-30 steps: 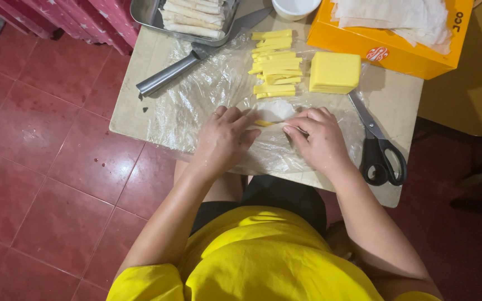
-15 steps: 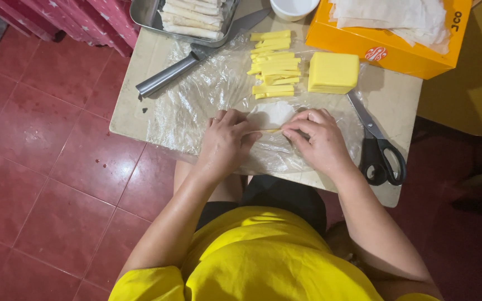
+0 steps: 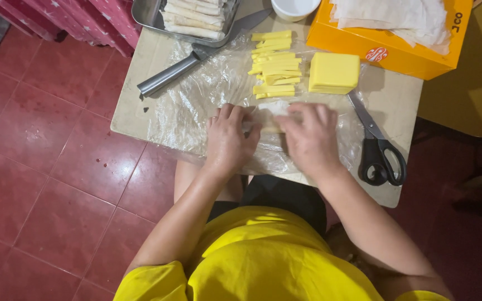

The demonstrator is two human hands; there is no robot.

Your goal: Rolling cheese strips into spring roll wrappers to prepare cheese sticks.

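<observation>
Rolling step in hand: left hand [image 3: 227,139] and right hand [image 3: 311,139] closed on wrapper roll [image 3: 269,117], below cheese sticks [image 3: 274,67]. Next: probably tight, even rolling.

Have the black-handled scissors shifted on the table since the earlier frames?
No. The scissors lie in the same spot right of the right hand, blades pointing toward the yellow block, just as before.

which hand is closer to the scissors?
Right. The right hand lies on the plastic sheet just left of the scissors, not touching them. The left hand is farther left, beyond the roll both hands press.
</observation>
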